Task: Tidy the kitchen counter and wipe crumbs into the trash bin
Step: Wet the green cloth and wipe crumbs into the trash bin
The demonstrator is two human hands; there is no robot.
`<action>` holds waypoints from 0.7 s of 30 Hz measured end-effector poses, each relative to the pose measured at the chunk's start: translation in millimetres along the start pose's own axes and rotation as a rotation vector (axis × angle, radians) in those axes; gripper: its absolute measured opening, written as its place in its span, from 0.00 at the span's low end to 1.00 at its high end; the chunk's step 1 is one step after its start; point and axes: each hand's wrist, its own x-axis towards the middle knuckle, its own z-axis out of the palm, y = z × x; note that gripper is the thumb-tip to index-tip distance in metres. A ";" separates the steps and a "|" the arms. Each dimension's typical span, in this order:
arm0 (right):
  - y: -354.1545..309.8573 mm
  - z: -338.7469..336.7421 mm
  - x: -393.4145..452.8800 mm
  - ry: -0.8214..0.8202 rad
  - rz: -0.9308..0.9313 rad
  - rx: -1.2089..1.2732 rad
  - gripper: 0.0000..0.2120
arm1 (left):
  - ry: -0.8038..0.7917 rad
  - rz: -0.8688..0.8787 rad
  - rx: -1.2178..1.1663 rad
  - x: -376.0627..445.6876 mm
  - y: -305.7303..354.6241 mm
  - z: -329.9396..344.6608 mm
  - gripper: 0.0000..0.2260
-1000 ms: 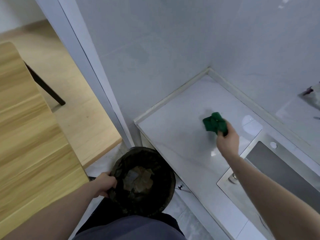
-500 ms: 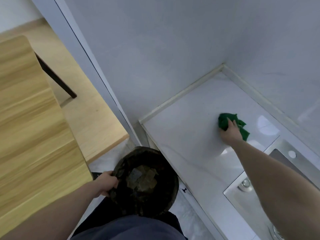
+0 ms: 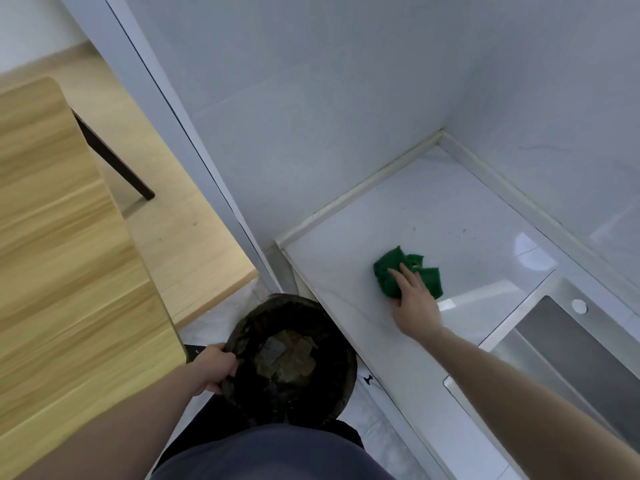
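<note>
Pressing crumpled cloth (image 3: 408, 271), right hand (image 3: 414, 301)

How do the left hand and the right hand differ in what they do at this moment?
The left hand grips the rim of the dark trash bin, below the counter edge; the right hand presses on the green cloth on the white counter. Left fingers curl round the rim; right fingers lie nearly straight. Both arms are bare.
</note>
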 end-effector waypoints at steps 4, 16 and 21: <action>-47.3 41.4 -41.5 -0.029 -0.076 0.047 0.34 | -0.002 0.010 -0.013 -5.5 -2.7 2.6 0.17; -125.7 75.1 -118.2 -0.129 -0.171 0.539 0.28 | 0.013 0.038 -0.025 -10.8 -11.2 5.6 0.14; -91.5 12.9 -83.1 0.112 -0.092 0.660 0.28 | -0.010 0.039 -0.025 -12.7 -8.5 4.0 0.16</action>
